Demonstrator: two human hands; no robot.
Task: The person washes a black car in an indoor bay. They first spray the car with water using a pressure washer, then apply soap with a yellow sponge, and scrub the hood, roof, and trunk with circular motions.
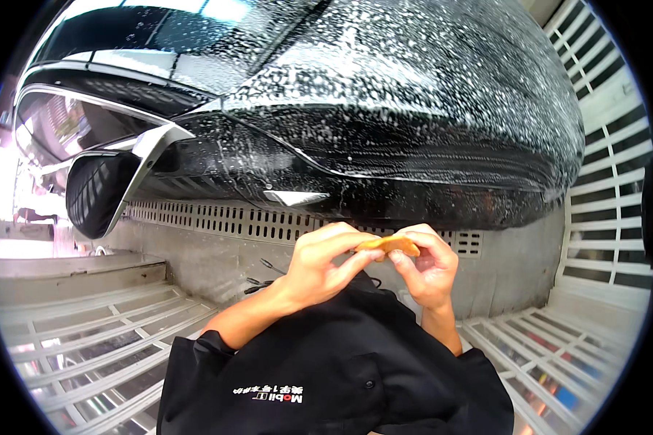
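Note:
Between my hands, in front of my chest, is a small flattened orange piece of what looks like detailing clay (400, 245). My left hand (319, 262) pinches its left end between thumb and fingers. The right end is gripped by my right hand (429, 267), its thumb pressing from the near side. My fingertips cover parts of the piece. Just beyond my hands stands a black car (442, 156), its hood and fender spotted with white foam and water drops. Neither hand touches the car.
The car's side mirror (101, 190) juts out toward me on the left. A slotted metal drain grate (218, 216) runs along the floor beside the car. White slatted panels (608, 185) stand at the right, and others lie along both lower sides. Dark cord-like ends (257, 283) show near my left forearm.

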